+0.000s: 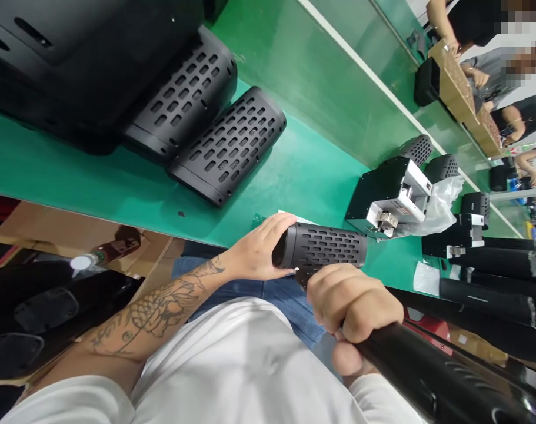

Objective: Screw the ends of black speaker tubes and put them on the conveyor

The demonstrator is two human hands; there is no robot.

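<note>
My left hand [265, 247] grips one end of a black perforated cylindrical housing [327, 244] at the bench edge, thumb on top and fingers beneath. A closed fist, my right hand [356, 303], is wrapped round a long black electric screwdriver [453, 371], whose body runs toward the lower right. The tool's front end points at the near side of the housing, close to my left fingers; whether its tip touches is hidden. Two similar perforated housings [236, 144] [188, 91] lie side by side farther left on the bench.
On the green bench [312, 176], a large black case [73, 65] stands at left. Black-and-silver units [391, 197] and a clear plastic bag [442, 206] sit at right. Black tubes [492, 294] lie beyond. A bottle [113, 250] is below the bench edge. Co-workers' hands [479, 76] appear across.
</note>
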